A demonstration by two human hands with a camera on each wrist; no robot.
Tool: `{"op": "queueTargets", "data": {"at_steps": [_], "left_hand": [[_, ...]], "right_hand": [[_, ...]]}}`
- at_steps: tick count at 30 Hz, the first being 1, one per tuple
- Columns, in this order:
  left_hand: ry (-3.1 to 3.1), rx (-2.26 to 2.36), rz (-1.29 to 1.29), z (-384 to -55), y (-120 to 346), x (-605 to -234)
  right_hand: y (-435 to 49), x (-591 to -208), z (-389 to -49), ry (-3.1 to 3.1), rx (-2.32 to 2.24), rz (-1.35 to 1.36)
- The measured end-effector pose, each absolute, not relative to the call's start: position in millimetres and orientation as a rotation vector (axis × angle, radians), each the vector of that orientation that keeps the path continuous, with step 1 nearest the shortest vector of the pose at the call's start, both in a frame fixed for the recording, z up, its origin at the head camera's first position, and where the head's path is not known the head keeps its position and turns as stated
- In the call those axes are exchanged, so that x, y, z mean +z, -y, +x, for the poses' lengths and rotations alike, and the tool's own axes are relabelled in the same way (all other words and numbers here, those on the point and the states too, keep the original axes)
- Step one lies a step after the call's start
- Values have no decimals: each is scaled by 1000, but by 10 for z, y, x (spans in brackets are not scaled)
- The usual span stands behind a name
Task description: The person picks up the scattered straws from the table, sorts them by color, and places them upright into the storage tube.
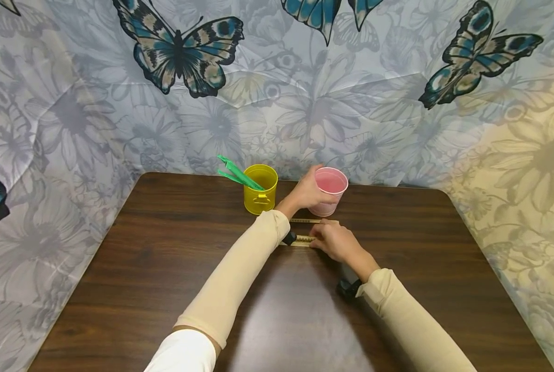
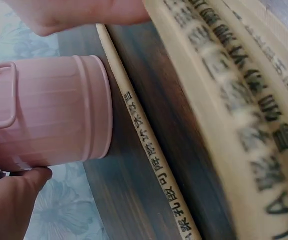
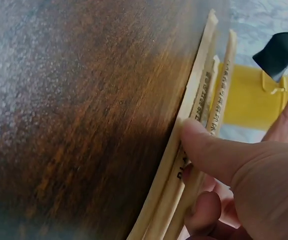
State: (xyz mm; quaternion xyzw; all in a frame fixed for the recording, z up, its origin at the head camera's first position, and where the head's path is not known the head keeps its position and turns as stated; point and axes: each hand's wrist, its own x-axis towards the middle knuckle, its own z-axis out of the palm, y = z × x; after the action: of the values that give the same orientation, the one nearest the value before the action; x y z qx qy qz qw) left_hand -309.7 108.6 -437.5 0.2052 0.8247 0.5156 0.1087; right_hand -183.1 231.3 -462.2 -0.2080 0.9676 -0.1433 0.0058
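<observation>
At the back of the table, my left hand grips a pink bucket round its side. In the left wrist view the bucket shows a small wire handle, with fingertips below it. My right hand is nearer the front, pinching several tan paper-wrapped straws near their right ends. Thumb and fingers close on these straws in the right wrist view. Another printed straw lies apart from them, between the bunch and the bucket. My left forearm hides the straws' left ends in the head view.
Left of the pink bucket stands a yellow bucket with green items leaning out of it. The dark wooden table ends close behind both buckets, against a butterfly-print cloth. My left arm crosses in front of the yellow bucket.
</observation>
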Motion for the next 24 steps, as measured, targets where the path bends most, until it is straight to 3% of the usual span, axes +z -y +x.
{"op": "queueTargets", "data": {"at_steps": [9,24], "left_hand": [[-2406,1550,560,-3089,-1078,-4385],[-2389,1569,574,-3076,-1094,-4381]], "right_hand": [[-2470,-4563,-1712,-3046,-483,-589],[-3145,-4453,-1484,-3103,-587,-514]]}}
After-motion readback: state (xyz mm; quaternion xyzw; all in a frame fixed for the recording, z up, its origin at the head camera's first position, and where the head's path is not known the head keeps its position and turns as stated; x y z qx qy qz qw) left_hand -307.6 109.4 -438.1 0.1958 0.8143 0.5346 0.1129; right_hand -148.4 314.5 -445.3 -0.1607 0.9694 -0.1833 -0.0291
